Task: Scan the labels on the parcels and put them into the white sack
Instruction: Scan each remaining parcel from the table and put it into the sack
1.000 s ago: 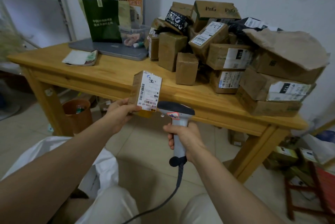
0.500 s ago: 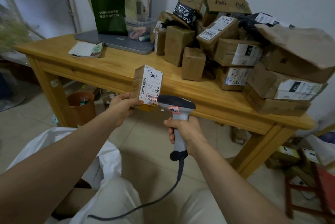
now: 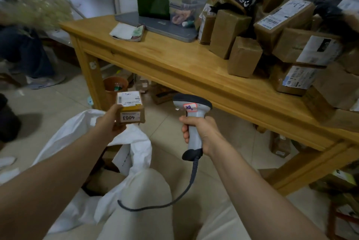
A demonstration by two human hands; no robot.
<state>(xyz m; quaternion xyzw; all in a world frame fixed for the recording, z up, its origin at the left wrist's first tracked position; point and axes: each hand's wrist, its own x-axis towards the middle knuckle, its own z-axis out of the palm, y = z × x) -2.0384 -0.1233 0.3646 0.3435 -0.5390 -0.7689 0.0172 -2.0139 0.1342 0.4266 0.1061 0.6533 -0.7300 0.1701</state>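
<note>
The left hand [image 3: 110,123] holds a small parcel [image 3: 130,108] above the white sack [image 3: 136,148]; the right hand [image 3: 202,129] grips a scanner [image 3: 191,115]

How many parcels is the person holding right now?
1. A small brown parcel is held in the left hand, near the white sack's open top. The right hand grips only the scanner. Nothing else seems hidden in either hand.

Both my forearms [image 3: 58,177] are bare; I wear pale cream trousers [image 3: 147,201], smooth and loose over both knees.
</note>
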